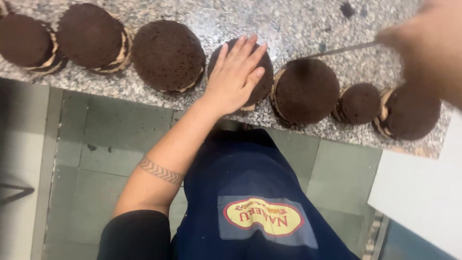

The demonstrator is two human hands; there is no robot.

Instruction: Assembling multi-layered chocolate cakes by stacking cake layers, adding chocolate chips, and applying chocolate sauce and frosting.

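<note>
Several round chocolate layer cakes with pale cream filling sit in a row along a grey speckled granite counter (298, 24). My left hand (236, 74) lies flat, fingers together, on top of the middle cake (262, 79). My right hand (423, 48), blurred at the top right, grips a long thin knife (337, 50) whose blade points left toward the cake (305, 91) just right of the middle one. Two smaller cakes (358, 103) (411, 113) stand under the right hand.
Three more cakes (168, 55) (94, 36) (26, 41) stand to the left. The counter's front edge runs just below the cakes. A dark blue apron (250, 192) hangs below, over a grey tiled floor (96, 159). A white surface (423, 192) sits at the lower right.
</note>
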